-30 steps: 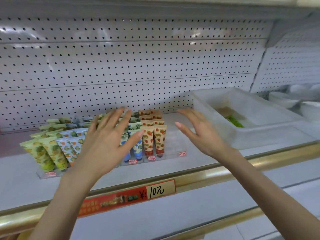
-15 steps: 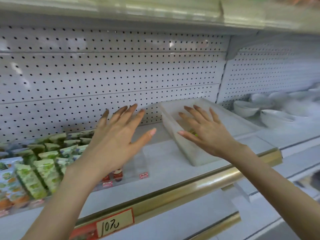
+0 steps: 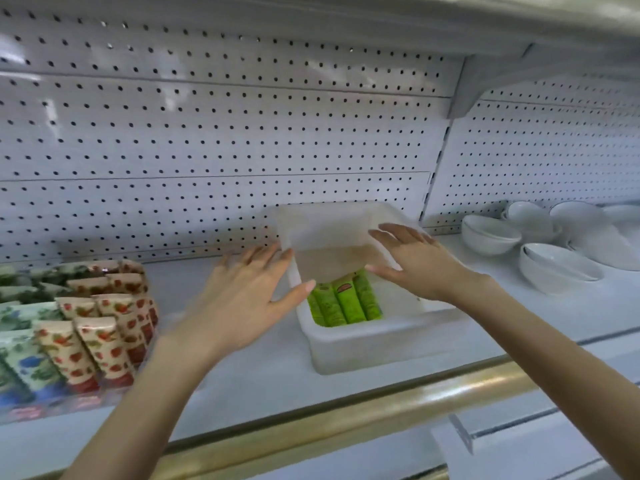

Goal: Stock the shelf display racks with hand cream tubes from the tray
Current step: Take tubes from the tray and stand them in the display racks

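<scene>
A translucent white tray [image 3: 367, 344] stands on the shelf at the middle, with several green hand cream tubes [image 3: 341, 301] lying side by side in its near end. My left hand [image 3: 239, 299] hovers at the tray's left wall, fingers spread and straight, thumb over the rim. Over the tray's right side, my right hand [image 3: 415, 261] is spread flat and holds nothing. At the far left a clear display rack [image 3: 52, 410] holds rows of strawberry-print tubes [image 3: 104, 341] and blue-flower tubes [image 3: 24, 362].
White bowls [image 3: 554, 261] are stacked on the shelf to the right of the tray. A perforated white back panel [image 3: 207, 150] rises behind. A gold rail [image 3: 381, 407] runs along the shelf's front edge. Bare shelf lies between rack and tray.
The view has swung right from the rack to the tray. Both hands moved right and now flank the tray, still open and holding nothing.
</scene>
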`<state>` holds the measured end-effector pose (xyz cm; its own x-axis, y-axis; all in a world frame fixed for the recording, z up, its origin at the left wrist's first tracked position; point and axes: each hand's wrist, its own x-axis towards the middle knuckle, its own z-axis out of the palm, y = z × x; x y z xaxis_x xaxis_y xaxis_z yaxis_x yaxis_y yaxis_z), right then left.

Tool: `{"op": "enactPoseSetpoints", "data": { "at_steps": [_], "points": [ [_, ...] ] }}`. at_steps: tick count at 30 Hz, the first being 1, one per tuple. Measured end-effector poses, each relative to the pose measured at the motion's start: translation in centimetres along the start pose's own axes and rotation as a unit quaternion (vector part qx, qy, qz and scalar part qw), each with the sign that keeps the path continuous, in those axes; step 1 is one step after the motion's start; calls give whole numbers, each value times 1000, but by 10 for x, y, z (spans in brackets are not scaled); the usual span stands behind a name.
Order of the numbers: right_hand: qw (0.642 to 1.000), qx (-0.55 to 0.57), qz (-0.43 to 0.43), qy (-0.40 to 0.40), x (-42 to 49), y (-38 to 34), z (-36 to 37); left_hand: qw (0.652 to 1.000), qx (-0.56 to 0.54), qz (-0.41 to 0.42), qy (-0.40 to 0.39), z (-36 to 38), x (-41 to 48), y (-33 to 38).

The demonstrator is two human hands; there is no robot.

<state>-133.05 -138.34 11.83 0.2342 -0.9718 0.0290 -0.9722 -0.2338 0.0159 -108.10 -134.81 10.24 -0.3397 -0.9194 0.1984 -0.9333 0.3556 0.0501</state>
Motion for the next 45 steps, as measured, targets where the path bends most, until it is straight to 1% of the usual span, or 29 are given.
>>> {"op": "enactPoseSetpoints", "data": {
  "at_steps": [2, 4, 5, 6, 7, 12, 17, 20, 22, 24, 25, 27, 28, 31, 33, 35, 37, 41, 43, 45],
  "points": [
    [993, 53, 2, -102, 19, 3, 4, 1000, -5, -7, -9, 4, 4, 7],
    [973, 55, 12, -226, 36, 2, 13, 1000, -4, -6, -11, 7, 7, 11],
    [960, 60, 24, -274, 42, 1, 19, 1000, -4, -6, -8, 7, 9, 12],
    [948, 74, 38, -309, 46, 0, 24, 1000, -6, -6, -4, 8, 11, 13],
    [940, 92, 47, -326, 48, 0, 28, 1000, -11, -6, -1, 9, 12, 13],
    [937, 128, 60, -319, 49, -4, 33, 998, -66, 1, -9, 6, 16, 18],
    [937, 115, 69, -323, 46, 5, 27, 990, -140, 1, 27, 5, 19, 18],
    [941, 125, 74, -305, 43, 10, 23, 987, -154, 9, 43, 5, 23, 14],
    [948, 142, 84, -272, 42, 13, 22, 982, -182, 0, 53, 5, 26, 11],
    [952, 209, 80, -207, 42, 15, 20, 973, -225, -14, 58, 5, 30, 11],
    [949, 256, 67, -173, 42, 14, 19, 968, -244, -19, 61, 5, 32, 11],
    [927, 351, 33, -128, 42, 11, 15, 959, -274, -30, 60, 6, 37, 11],
    [910, 397, 10, -120, 41, 9, 13, 955, -288, -33, 61, 5, 40, 12],
    [850, 504, -83, -132, 39, 2, 8, 937, -342, -23, 62, 5, 48, 16],
    [828, 528, -120, -146, 38, -1, 7, 930, -363, -9, 57, 8, 53, 17],
    [818, 538, -137, -148, 37, -2, 7, 924, -380, 2, 45, 12, 55, 17],
    [805, 555, -146, -148, 36, -1, 8, 911, -408, 18, 48, 14, 54, 17],
    [752, 605, -180, -192, 38, 0, 12, 865, -495, 37, 66, 11, 50, 17],
    [739, 614, -187, -203, 39, 0, 13, 848, -525, 42, 61, 8, 49, 17],
    [721, 639, -180, -198, 39, 1, 10, 820, -568, 44, 57, 4, 47, 19]
  ]
}}
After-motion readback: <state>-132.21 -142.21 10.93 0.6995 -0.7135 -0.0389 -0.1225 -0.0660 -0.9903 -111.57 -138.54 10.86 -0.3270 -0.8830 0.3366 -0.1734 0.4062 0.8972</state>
